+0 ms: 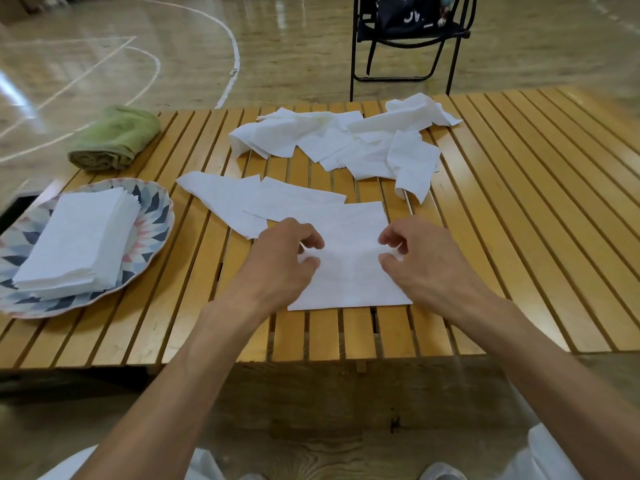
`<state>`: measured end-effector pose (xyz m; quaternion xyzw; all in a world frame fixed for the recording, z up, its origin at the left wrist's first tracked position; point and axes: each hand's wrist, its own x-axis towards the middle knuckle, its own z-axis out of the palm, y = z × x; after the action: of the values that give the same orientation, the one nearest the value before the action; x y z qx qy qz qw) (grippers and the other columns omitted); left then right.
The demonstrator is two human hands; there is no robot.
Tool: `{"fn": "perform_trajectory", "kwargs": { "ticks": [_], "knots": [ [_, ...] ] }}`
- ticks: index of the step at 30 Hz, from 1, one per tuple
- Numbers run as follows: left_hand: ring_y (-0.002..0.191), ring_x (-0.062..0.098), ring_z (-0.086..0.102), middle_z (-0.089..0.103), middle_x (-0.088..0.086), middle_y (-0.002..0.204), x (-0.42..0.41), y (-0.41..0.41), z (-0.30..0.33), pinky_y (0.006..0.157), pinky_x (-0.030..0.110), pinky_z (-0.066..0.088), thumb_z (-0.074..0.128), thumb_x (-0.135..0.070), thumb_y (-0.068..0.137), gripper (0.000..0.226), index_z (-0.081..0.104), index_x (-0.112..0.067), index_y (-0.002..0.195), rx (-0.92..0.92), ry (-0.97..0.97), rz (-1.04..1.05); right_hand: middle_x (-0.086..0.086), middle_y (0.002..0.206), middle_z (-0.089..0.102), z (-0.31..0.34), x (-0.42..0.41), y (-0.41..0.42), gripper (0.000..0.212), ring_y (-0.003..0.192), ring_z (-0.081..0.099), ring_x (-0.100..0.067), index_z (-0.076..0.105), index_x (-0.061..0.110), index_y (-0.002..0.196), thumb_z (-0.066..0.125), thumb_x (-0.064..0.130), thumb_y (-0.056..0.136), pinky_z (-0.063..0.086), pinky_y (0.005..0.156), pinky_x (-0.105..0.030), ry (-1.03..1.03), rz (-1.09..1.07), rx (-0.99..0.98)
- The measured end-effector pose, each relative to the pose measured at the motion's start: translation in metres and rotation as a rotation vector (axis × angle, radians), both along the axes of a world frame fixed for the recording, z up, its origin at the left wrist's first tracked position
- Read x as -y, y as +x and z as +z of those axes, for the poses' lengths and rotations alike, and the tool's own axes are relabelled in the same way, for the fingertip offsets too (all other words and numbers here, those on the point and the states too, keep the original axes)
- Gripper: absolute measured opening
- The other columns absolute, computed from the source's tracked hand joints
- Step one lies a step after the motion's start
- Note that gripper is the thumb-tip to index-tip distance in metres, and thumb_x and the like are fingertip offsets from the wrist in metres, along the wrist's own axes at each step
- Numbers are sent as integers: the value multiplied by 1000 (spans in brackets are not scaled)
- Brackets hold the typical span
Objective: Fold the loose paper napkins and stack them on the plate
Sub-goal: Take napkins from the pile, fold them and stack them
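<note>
A white paper napkin (pixel 349 265) lies flat on the slatted wooden table (pixel 519 220) in front of me. My left hand (pixel 280 261) rests on its left side and my right hand (pixel 426 261) on its right side, fingers curled over the paper and thumbs apart from them. Two more loose napkins (pixel 239 202) lie just beyond it to the left. A crumpled pile of loose napkins (pixel 346 140) sits farther back. At the left stands a patterned plate (pixel 152 216) bearing a stack of folded napkins (pixel 79 244).
A rolled green towel (pixel 114 138) lies at the table's back left corner. A black folding chair (pixel 412 39) stands on the gym floor behind the table. The table's near edge runs just below my forearms.
</note>
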<state>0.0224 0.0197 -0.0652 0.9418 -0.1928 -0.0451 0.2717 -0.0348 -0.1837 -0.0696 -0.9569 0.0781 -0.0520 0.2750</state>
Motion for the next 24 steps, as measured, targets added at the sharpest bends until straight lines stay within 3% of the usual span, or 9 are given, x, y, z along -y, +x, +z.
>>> {"fn": "perform_trajectory", "kwargs": {
  "ticks": [4, 10, 15, 18, 21, 24],
  "knots": [
    [100, 5, 54, 57, -12, 109, 6, -3, 0, 76, 12, 35, 62, -22, 97, 16, 68, -26, 111, -37, 67, -76, 12, 112, 54, -3, -6, 0, 24, 101, 50, -3, 64, 25, 121, 63, 24, 97, 41, 85, -21, -60, 140, -82],
    [86, -1, 56, 61, -13, 97, 5, -4, 0, 69, 6, 38, 65, -19, 94, 12, 72, -26, 100, -90, 87, -121, 12, 108, 57, -2, -7, -1, 17, 97, 54, -3, 69, 23, 113, 65, 21, 96, 42, 80, -18, -71, 162, -126],
    [88, 2, 56, 63, -9, 101, 4, 0, -2, 69, 5, 36, 60, -17, 96, 15, 70, -22, 106, -58, 37, -55, 9, 114, 57, -7, -5, 1, 19, 103, 54, -6, 66, 25, 116, 62, 26, 97, 40, 81, -19, -21, 134, -112],
    [105, 8, 54, 60, -3, 118, 0, 5, -1, 82, 15, 40, 58, -22, 98, 25, 62, -22, 123, -5, -53, 106, 5, 135, 54, -5, 0, 6, 29, 123, 51, -12, 61, 26, 128, 58, 29, 99, 39, 89, -22, 71, -6, -49],
    [117, 20, 56, 58, 2, 130, -4, 11, 0, 97, 34, 49, 53, -23, 100, 39, 51, -21, 139, -102, -35, 169, 4, 152, 45, -3, 6, 12, 43, 142, 37, -16, 50, 24, 144, 54, 30, 102, 35, 110, -30, 166, -57, -103],
    [135, 24, 44, 54, 2, 143, -5, 16, -7, 110, 39, 41, 50, -21, 101, 40, 53, -19, 140, -165, 18, 138, 4, 157, 39, -5, 8, 18, 48, 144, 33, -16, 43, 24, 150, 52, 34, 103, 32, 113, -30, 178, -12, -220]
  ]
}}
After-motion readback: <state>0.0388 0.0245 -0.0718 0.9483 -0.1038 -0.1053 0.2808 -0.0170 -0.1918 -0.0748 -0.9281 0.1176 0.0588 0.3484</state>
